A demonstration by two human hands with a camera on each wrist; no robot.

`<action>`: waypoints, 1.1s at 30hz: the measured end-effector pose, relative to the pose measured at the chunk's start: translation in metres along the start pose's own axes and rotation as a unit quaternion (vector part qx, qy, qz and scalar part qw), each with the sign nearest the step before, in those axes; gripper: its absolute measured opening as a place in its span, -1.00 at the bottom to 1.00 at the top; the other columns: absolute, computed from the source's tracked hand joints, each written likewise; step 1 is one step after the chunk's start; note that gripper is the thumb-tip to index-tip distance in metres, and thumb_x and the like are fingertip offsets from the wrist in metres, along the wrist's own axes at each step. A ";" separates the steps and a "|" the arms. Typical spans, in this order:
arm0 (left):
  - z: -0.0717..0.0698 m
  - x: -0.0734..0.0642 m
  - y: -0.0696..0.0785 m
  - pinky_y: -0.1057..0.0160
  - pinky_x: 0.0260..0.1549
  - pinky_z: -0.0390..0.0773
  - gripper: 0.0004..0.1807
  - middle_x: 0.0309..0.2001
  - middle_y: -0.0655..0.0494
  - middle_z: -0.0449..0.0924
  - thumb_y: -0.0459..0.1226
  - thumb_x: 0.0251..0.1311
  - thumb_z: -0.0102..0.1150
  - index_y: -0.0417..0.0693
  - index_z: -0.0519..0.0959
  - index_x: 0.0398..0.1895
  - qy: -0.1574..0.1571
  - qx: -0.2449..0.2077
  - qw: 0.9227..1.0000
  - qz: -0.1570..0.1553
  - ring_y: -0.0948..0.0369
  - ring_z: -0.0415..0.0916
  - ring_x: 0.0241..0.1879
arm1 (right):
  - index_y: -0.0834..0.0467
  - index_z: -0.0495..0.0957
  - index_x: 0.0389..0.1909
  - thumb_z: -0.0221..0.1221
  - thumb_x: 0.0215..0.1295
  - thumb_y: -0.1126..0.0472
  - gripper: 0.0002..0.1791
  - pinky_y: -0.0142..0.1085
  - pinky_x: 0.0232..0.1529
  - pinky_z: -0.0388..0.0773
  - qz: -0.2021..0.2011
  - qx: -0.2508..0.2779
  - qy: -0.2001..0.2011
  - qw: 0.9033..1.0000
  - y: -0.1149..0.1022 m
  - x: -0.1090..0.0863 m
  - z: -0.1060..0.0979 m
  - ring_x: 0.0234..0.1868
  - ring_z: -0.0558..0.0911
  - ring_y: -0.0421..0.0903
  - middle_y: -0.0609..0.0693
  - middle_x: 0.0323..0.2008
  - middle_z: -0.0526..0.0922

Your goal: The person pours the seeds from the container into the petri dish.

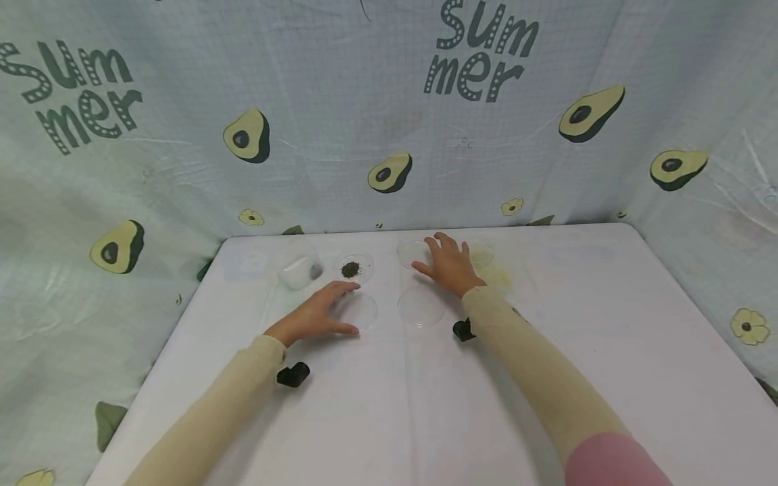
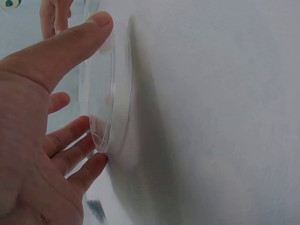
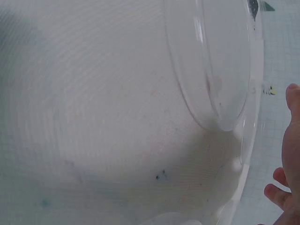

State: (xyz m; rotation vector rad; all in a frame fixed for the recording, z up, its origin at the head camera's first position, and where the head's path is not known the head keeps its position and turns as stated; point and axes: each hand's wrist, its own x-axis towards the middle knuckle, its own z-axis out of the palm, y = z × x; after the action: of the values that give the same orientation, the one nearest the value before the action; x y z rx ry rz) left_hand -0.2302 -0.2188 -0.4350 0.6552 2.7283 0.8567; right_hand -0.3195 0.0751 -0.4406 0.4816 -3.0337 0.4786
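Observation:
In the head view, my left hand (image 1: 317, 314) spans a clear, round petri dish (image 1: 362, 312), thumb at its near side and fingers at its far side. The left wrist view shows fingertips on the rim of this petri dish (image 2: 123, 89), with the thumb over its other end. My right hand (image 1: 451, 264), fingers spread, is beside a clear dish (image 1: 408, 252) at the back; whether it touches that dish cannot be told. Another clear dish (image 1: 419, 308) lies nearer, between the hands. The right wrist view shows the right hand (image 3: 290, 154) only at its edge.
A small dish holding dark green flakes (image 1: 350, 270) stands behind my left hand. Left of it is a clear container (image 1: 299, 272) with something dark inside. A dish with yellowish contents (image 1: 480, 254) sits right of my right hand. A printed curtain (image 1: 328, 135) hangs behind the white table (image 1: 377, 412).

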 end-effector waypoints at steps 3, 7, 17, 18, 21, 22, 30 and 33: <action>0.002 0.001 0.001 -0.09 0.37 0.24 -0.02 0.38 -0.06 0.28 -0.03 -0.14 0.54 -0.02 0.28 0.40 -0.004 0.014 1.000 0.001 -0.03 0.22 0.39 | 0.15 0.23 0.39 0.07 0.33 -0.27 -0.21 0.33 0.40 0.00 0.005 0.002 -0.002 1.000 0.001 0.000 0.000 0.47 0.17 0.14 0.20 0.42 0.20; 0.003 0.002 0.004 -0.11 0.39 0.19 -0.04 0.38 -0.09 0.28 -0.03 -0.16 0.55 -0.03 0.32 0.37 -0.005 0.029 1.000 0.006 -0.07 0.18 0.41 | 0.15 0.21 0.40 0.07 0.33 -0.27 -0.21 0.34 0.40 -0.04 0.014 0.002 -0.009 1.000 0.002 0.000 0.000 0.46 0.17 0.16 0.20 0.43 0.19; 0.005 0.003 0.004 -0.11 0.38 0.20 -0.17 0.35 -0.10 0.30 -0.12 -0.12 0.52 -0.04 0.39 0.29 -0.017 0.043 0.998 0.030 -0.08 0.18 0.39 | 0.13 0.21 0.41 0.06 0.34 -0.27 -0.22 0.34 0.41 -0.07 0.024 0.004 -0.011 1.000 0.006 -0.002 0.001 0.46 0.18 0.18 0.19 0.43 0.18; 0.005 0.003 0.004 -0.10 0.38 0.20 -0.18 0.35 -0.09 0.30 -0.13 -0.11 0.52 -0.04 0.39 0.29 -0.017 0.044 0.998 0.033 -0.08 0.18 0.39 | 0.13 0.21 0.41 0.06 0.34 -0.27 -0.21 0.34 0.41 -0.07 0.023 0.003 -0.010 1.000 0.006 -0.001 0.001 0.46 0.18 0.18 0.19 0.43 0.18; 0.004 0.003 0.005 -0.10 0.38 0.21 -0.19 0.36 -0.07 0.30 -0.13 -0.10 0.51 -0.03 0.38 0.29 -0.021 0.049 0.998 0.036 -0.07 0.18 0.39 | 0.14 0.21 0.41 0.05 0.34 -0.27 -0.22 0.34 0.41 -0.06 0.021 0.000 -0.009 1.000 0.009 -0.001 0.003 0.45 0.18 0.19 0.20 0.43 0.18; 0.003 0.002 0.006 -0.10 0.38 0.21 -0.19 0.36 -0.08 0.30 -0.12 -0.09 0.50 -0.03 0.38 0.29 -0.022 0.053 0.998 0.038 -0.07 0.19 0.39 | 0.14 0.21 0.41 0.05 0.34 -0.27 -0.22 0.34 0.41 -0.06 0.021 0.000 -0.010 1.000 0.010 0.000 0.003 0.46 0.18 0.19 0.20 0.43 0.18; -0.008 0.001 0.011 -0.11 0.38 0.20 -0.16 0.35 -0.08 0.30 -0.13 -0.12 0.52 -0.05 0.38 0.30 -0.007 0.051 0.998 0.043 -0.06 0.18 0.39 | 0.15 0.20 0.41 0.05 0.34 -0.26 -0.21 0.34 0.41 -0.07 0.018 -0.002 -0.012 1.000 0.011 0.000 0.003 0.46 0.17 0.19 0.20 0.43 0.18; -0.011 0.002 0.009 -0.10 0.36 0.23 -0.18 0.33 -0.09 0.31 -0.14 -0.10 0.51 -0.07 0.38 0.29 0.004 0.048 0.998 0.051 -0.06 0.19 0.38 | 0.15 0.20 0.41 0.06 0.34 -0.26 -0.21 0.34 0.41 -0.08 0.020 -0.001 -0.014 1.000 0.010 0.000 0.002 0.46 0.17 0.19 0.21 0.43 0.17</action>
State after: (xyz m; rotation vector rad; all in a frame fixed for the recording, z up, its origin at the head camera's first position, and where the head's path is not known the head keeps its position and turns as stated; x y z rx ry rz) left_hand -0.2321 -0.2170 -0.4207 0.8181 2.7782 0.7553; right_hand -0.3222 0.0839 -0.4459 0.4302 -3.0753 0.4743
